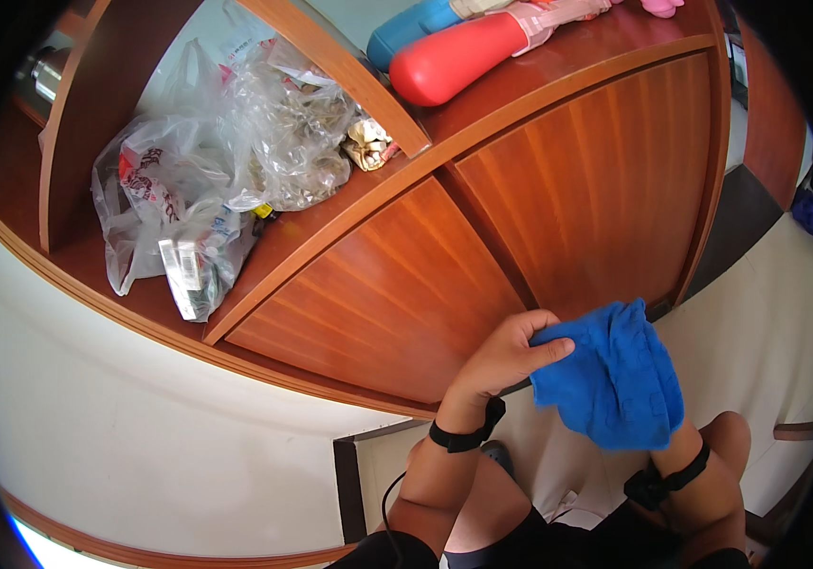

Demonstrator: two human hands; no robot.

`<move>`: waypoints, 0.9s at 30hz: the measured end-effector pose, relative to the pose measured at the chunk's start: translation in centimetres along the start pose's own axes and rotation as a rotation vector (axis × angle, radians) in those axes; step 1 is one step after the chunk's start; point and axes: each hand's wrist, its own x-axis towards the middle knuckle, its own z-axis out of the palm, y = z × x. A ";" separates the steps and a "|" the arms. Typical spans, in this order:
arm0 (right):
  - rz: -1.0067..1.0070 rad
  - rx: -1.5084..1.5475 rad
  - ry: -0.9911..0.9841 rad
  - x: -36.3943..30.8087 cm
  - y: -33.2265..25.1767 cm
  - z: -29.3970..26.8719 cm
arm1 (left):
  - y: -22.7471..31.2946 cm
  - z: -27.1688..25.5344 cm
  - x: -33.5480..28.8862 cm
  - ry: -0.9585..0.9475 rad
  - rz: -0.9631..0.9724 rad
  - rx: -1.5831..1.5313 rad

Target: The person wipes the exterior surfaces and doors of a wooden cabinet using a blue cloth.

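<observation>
Beside the cabinet [596, 180], the left hand [518, 353] is gripping a cloth [605, 379], hiding the right hand's state; arranging seems underway, next needing steadiness.

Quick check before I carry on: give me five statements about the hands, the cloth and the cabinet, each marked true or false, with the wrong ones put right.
1. The left hand holds a blue cloth. True.
2. The left thumb is hidden behind the cloth. False: the thumb shows on the near side of it.
3. Clear plastic bags rest on the wooden cabinet. True.
4. The red rounded object is left of the bags in the picture. False: the red rounded object is to their right.
5. The left wrist is bare. False: it wears a black band.
</observation>
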 end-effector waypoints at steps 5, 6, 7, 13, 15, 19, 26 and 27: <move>0.003 -0.090 0.074 -0.7 -0.1 1.8 | -0.4 -1.0 -0.2 0.149 -0.002 -0.009; 0.010 -0.084 0.077 -1.3 0.5 2.8 | -0.4 -1.0 -0.1 0.156 0.015 -0.085; 0.018 -0.078 0.080 -2.0 1.1 3.8 | -0.4 -1.0 0.1 0.162 0.033 -0.161; 0.411 0.667 -0.348 0.3 0.8 3.3 | -0.7 0.4 0.3 0.136 -0.002 -0.296; 0.120 0.159 -0.276 0.1 0.5 3.1 | -0.6 1.6 0.6 0.116 -0.047 -0.266; -0.118 -0.340 0.038 0.6 1.0 4.1 | -1.1 2.0 1.7 0.065 0.091 0.048; -0.277 -1.213 0.217 3.1 2.0 2.8 | -1.6 1.6 1.8 0.224 0.169 0.351; -0.296 -1.289 0.183 3.1 2.2 2.4 | -2.3 1.4 2.0 0.252 0.201 0.208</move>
